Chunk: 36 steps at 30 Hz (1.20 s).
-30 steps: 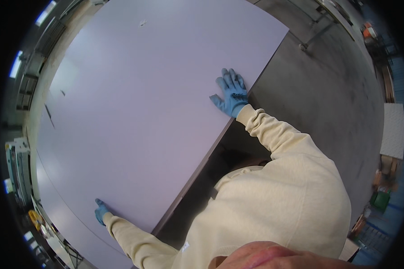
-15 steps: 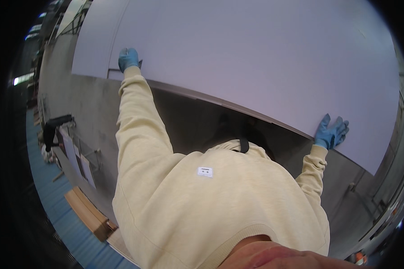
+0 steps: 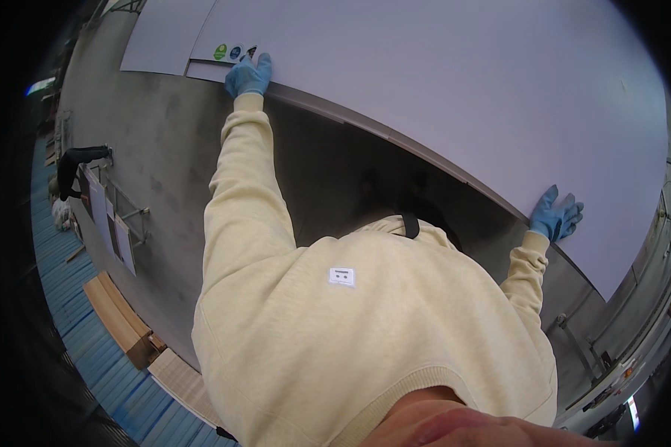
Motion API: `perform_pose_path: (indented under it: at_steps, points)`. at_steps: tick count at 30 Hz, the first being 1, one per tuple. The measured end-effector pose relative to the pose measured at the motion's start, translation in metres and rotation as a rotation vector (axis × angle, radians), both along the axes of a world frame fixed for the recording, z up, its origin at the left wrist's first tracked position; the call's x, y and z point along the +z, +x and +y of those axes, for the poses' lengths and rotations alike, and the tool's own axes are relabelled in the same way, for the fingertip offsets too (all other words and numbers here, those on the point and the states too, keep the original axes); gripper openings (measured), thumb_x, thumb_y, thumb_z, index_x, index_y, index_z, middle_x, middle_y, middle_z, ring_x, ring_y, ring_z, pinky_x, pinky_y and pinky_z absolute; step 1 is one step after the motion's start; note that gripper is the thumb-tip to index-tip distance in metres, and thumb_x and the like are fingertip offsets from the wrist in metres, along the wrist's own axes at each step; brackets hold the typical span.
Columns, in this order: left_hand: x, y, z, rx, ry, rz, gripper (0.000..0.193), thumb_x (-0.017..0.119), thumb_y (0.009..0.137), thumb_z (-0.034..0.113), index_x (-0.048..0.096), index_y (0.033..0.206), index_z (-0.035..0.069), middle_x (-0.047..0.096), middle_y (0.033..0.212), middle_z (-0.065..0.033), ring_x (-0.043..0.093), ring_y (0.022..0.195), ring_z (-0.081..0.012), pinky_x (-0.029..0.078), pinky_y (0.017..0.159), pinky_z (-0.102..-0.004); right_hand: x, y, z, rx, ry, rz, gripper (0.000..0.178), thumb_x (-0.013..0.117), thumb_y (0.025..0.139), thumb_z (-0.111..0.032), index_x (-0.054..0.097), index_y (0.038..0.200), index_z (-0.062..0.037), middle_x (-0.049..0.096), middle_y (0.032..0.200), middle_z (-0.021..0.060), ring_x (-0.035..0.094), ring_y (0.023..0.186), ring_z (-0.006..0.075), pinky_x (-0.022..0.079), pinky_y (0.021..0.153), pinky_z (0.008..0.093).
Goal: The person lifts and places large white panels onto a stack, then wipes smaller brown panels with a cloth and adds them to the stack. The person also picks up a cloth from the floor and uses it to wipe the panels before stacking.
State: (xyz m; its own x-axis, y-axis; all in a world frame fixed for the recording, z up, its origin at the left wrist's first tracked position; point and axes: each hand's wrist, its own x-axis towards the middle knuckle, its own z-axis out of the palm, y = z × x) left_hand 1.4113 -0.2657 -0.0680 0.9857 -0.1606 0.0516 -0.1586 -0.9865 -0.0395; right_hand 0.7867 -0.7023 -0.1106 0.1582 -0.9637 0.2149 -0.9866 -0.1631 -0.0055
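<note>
A large pale lilac-white panel (image 3: 440, 89) lies in front of me, its near edge slanting down to the right. My left hand (image 3: 249, 74), in a blue glove, rests at that near edge on the left side. Its thumb stands apart, and a finger reaches to a small dark sticker (image 3: 251, 53) on the panel. Beside that are a round blue sticker (image 3: 235, 53) and a round green one (image 3: 220, 51). My right hand (image 3: 556, 214), also gloved in blue, lies on the near edge at the right with fingers spread. Neither hand visibly holds anything.
Another white panel (image 3: 160, 37) adjoins at the far left. A rack with upright boards (image 3: 112, 220) stands on the grey floor, a dark-clothed person (image 3: 74, 164) beside it. Long brown boards (image 3: 119, 316) lie on blue slats (image 3: 63, 290). Metal framework (image 3: 574, 335) is at lower right.
My left hand has moved right and a little up in view, uncovering the stickers; its closed fingers have loosened. My right hand stays on the edge. The view has shifted slightly.
</note>
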Motion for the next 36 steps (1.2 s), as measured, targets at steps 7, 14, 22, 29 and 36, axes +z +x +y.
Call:
perform_pose_path:
  at_steps: [7, 14, 22, 29, 36]
  points:
    - [0.009, -0.014, 0.000, 0.073, -0.079, 0.088, 0.072, 0.054, 0.094, 0.068, 0.067, 0.139, 0.014, 0.071, 0.130, -0.0209, 0.066, 0.123, -0.0407, 0.050, 0.107, -0.0469, 0.001, -0.003, 0.002, 0.048, -0.063, -0.006, 0.075, 0.045, 0.099, -0.069, 0.053, 0.146, -0.0118, 0.036, 0.165, 0.0233, 0.028, 0.154, 0.0456, 0.022, 0.124, 0.0571]
    - [-0.002, -0.017, 0.006, 0.088, -0.063, 0.032, 0.071, 0.056, 0.093, 0.066, 0.069, 0.136, 0.011, 0.073, 0.126, -0.0204, 0.068, 0.121, -0.0376, 0.051, 0.106, -0.0447, 0.001, -0.003, 0.002, 0.105, -0.107, -0.016, 0.074, 0.044, 0.101, -0.067, 0.053, 0.146, -0.0096, 0.038, 0.163, 0.0259, 0.031, 0.152, 0.0475, 0.024, 0.123, 0.0590]
    - [-0.008, -0.025, 0.012, 0.104, -0.089, -0.004, 0.069, 0.060, 0.092, 0.065, 0.067, 0.140, 0.017, 0.074, 0.125, -0.0195, 0.071, 0.115, -0.0381, 0.054, 0.102, -0.0463, 0.004, -0.005, 0.003, 0.105, -0.127, 0.026, 0.069, 0.048, 0.101, -0.063, 0.055, 0.144, -0.0101, 0.041, 0.162, 0.0244, 0.033, 0.151, 0.0465, 0.026, 0.121, 0.0594]
    - [-0.015, -0.044, 0.009, 0.057, -0.183, -0.176, 0.056, 0.067, 0.091, 0.058, 0.073, 0.128, 0.016, 0.075, 0.110, -0.0220, 0.072, 0.103, -0.0409, 0.056, 0.094, -0.0514, -0.004, -0.012, -0.008, 0.095, -0.192, 0.089, 0.065, 0.052, 0.100, -0.062, 0.064, 0.138, -0.0100, 0.048, 0.156, 0.0232, 0.041, 0.146, 0.0433, 0.033, 0.120, 0.0561]
    - [-0.014, -0.098, 0.025, -0.019, -0.455, -0.481, 0.069, 0.081, 0.082, 0.043, 0.062, 0.134, 0.002, 0.057, 0.140, -0.0287, 0.053, 0.131, -0.0471, 0.045, 0.112, -0.0523, -0.004, -0.023, -0.032, 0.040, 0.033, 0.322, 0.076, 0.034, 0.104, -0.070, 0.054, 0.152, -0.0141, 0.043, 0.161, 0.0223, 0.043, 0.146, 0.0433, 0.040, 0.116, 0.0571]
